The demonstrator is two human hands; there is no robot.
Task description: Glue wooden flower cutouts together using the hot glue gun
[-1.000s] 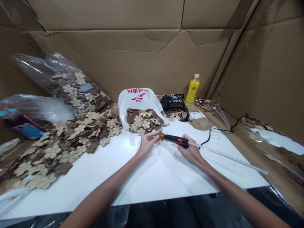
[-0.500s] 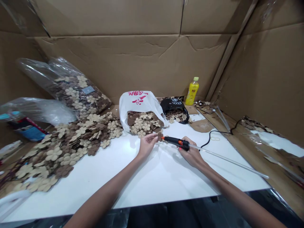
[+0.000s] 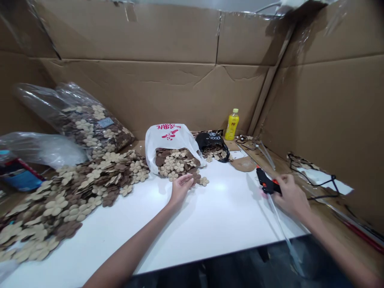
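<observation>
My right hand (image 3: 289,195) grips a black and orange glue gun (image 3: 267,182) at the right edge of the white table (image 3: 210,216). A clear glue stick (image 3: 280,226) trails from the gun toward me. My left hand (image 3: 180,187) rests at the mouth of a white plastic bag (image 3: 168,136) that spills brown and beige flower-shaped cutouts (image 3: 177,162). Its fingers curl over some cutouts at the edge of the pile. Whether they hold one is unclear.
A large heap of flower cutouts (image 3: 75,192) covers the table's left side, with a clear bag of more (image 3: 87,124) behind. A black bag (image 3: 210,141) and a yellow bottle (image 3: 232,124) stand at the back. Cardboard walls enclose the table. A black cord (image 3: 322,184) lies on the right.
My right hand has carried the glue gun from the table's middle, beside my left hand, out to the right edge. My left hand stayed by the bag's cutouts. The view has tilted up.
</observation>
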